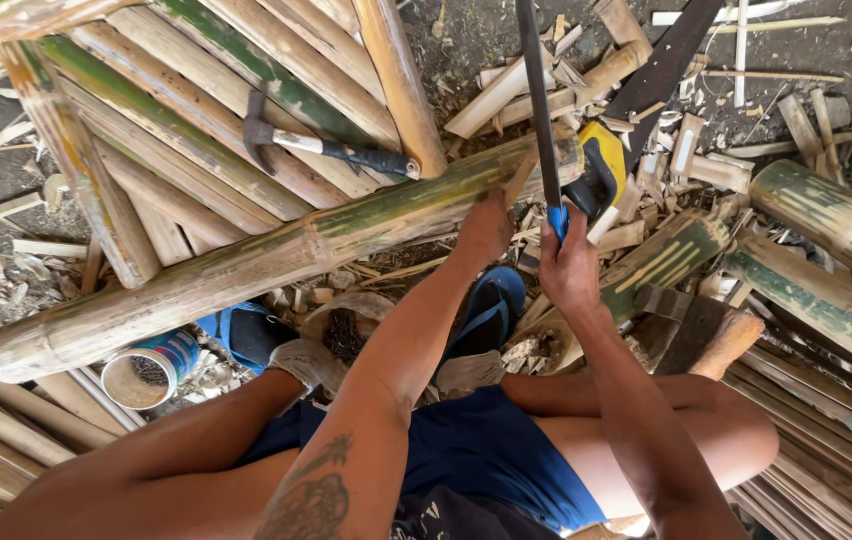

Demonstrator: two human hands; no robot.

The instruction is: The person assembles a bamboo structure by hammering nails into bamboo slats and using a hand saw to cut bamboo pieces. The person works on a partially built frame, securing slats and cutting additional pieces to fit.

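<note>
A long greenish bamboo pole (pixel 246 265) lies slanted across the scene from lower left to upper right. My left hand (pixel 484 228) presses on its right end, fingers over the top. My right hand (pixel 568 262) grips the blue handle of a long dark blade (pixel 536 100) that stands upright at the pole's end face. A handsaw with a yellow and black handle (pixel 601 170) lies just right of the pole's end.
A claw hammer (pixel 331 148) rests on stacked split bamboo slats (pixel 206 110) at the upper left. Thick bamboo sections (pixel 826 215) lie at right. Chips and offcuts (pixel 706 150) litter the ground. A can (pixel 151 368) and blue sandals (pixel 486 310) sit near my legs.
</note>
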